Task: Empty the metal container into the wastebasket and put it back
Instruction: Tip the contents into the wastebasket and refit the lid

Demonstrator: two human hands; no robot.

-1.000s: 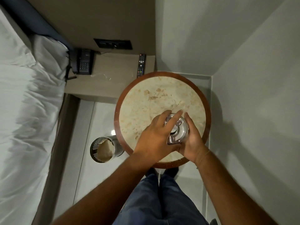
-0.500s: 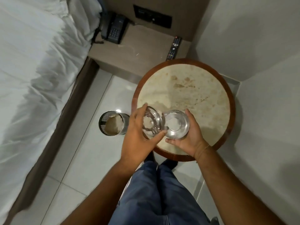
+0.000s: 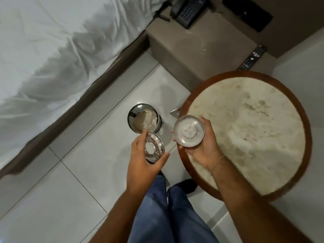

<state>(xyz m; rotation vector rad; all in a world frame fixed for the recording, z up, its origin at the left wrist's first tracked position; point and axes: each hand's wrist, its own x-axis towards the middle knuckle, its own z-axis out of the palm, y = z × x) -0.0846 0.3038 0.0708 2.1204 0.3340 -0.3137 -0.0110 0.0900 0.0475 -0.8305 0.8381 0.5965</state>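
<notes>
A view from above, looking down at a person's two bare hands over a pale tiled floor. The right hand holds the metal container, a shallow round steel dish, over the left edge of a round desk with a mottled cream stone top and a dark wood rim. The dish rests in the palm, open side up, with the fingers curled around its far edge and the thumb at its near edge. Something pale sits at its centre; it is too blurred to identify.

The left hand holds a round metal lid, tilted, above the floor just left of the desk. Its fingers are spread and pinch the lid by the rim, forefinger at the far side and thumb at the near side.

The wastebasket, a small perforated metal cylinder lined with a pale bag, stands on the floor just beyond the left hand, near the desk and apart from the dish.

Blue trouser legs and a dark shoe show at the bottom. A bed with rumpled white sheets fills the upper left. On a brown nightstand at the top sit a black telephone and a black remote control. No brand, label or writing is legible anywhere.
</notes>
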